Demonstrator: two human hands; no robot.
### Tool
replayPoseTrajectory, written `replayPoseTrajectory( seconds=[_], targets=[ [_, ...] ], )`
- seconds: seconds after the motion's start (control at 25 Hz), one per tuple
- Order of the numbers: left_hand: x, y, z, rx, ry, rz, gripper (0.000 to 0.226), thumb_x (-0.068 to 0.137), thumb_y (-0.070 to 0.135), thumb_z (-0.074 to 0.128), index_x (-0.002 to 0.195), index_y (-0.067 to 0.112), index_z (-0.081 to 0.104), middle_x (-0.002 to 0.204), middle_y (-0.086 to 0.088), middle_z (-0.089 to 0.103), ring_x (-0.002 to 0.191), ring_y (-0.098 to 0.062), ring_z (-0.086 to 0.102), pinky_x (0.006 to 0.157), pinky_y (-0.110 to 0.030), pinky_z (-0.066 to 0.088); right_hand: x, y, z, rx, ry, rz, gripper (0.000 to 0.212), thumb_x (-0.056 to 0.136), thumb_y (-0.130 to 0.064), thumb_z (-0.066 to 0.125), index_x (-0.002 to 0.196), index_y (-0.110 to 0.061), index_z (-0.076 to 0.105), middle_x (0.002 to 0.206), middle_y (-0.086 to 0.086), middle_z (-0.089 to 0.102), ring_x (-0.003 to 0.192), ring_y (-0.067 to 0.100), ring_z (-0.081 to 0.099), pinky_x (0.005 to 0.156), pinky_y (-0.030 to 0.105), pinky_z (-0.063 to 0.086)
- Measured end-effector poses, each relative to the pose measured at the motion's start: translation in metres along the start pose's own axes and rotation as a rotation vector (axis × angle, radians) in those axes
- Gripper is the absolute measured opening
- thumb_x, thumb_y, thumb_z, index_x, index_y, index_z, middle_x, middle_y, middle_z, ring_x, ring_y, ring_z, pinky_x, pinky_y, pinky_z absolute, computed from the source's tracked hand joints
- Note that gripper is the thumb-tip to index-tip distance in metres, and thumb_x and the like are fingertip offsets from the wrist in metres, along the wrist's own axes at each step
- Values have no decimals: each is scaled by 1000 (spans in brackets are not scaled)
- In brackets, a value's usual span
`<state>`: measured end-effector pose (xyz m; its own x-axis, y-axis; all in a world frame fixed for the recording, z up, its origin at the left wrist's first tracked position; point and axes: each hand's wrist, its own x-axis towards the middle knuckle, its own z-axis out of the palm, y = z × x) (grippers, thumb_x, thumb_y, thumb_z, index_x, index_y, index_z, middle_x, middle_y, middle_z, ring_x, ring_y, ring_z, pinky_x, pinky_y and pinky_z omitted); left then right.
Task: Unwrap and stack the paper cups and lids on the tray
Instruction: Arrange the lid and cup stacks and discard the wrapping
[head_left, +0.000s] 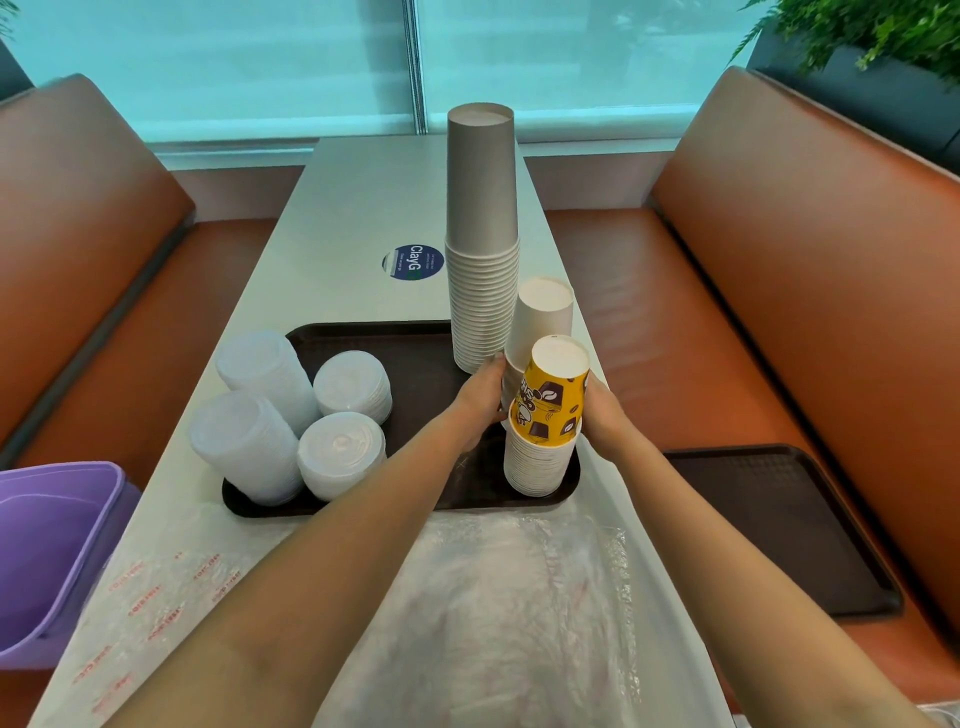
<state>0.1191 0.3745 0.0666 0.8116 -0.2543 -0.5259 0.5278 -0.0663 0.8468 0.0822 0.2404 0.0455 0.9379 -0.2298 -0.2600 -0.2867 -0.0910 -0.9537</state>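
A dark brown tray (426, 374) lies across the table. At its back right stands a tall stack of upside-down grey cups (482, 234). A shorter white cup stack (543, 317) stands in front of it, and nearest me is a stack topped by a yellow printed cup (550, 410). My left hand (480, 395) curls round the left side of the white stack low down. My right hand (602, 410) holds its right side, partly hidden behind the yellow cup. Several stacks of translucent lids (265, 374) (340, 454) fill the tray's left half.
Crumpled clear plastic wrap (509, 597) covers the table in front of me, and a red-printed wrapper (156, 608) lies to its left. A purple bin (47, 551) stands at the left. A second dark tray (779, 525) rests on the right bench. A round blue sticker (413, 262) marks the tabletop.
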Motion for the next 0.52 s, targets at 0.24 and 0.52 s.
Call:
replayPoseTrajectory(
  seconds=[0.24, 0.52],
  targets=[
    [0, -7, 0, 17, 24, -25, 40, 101, 44, 30, 131, 24, 45, 142, -5, 46, 127, -28, 45, 95, -42, 41, 5, 10, 0, -12, 6, 7, 38, 104, -38, 28, 130, -19, 49, 130, 3, 55, 118, 20, 53, 101, 39, 42],
    [8, 37, -28, 17, 339, 275, 37, 97, 30, 47, 131, 17, 48, 134, -5, 50, 106, -15, 46, 96, -37, 43, 34, -26, -25, 45, 193, 40, 39, 100, -30, 39, 135, -12, 45, 132, 8, 50, 107, 22, 47, 88, 39, 44]
  ],
)
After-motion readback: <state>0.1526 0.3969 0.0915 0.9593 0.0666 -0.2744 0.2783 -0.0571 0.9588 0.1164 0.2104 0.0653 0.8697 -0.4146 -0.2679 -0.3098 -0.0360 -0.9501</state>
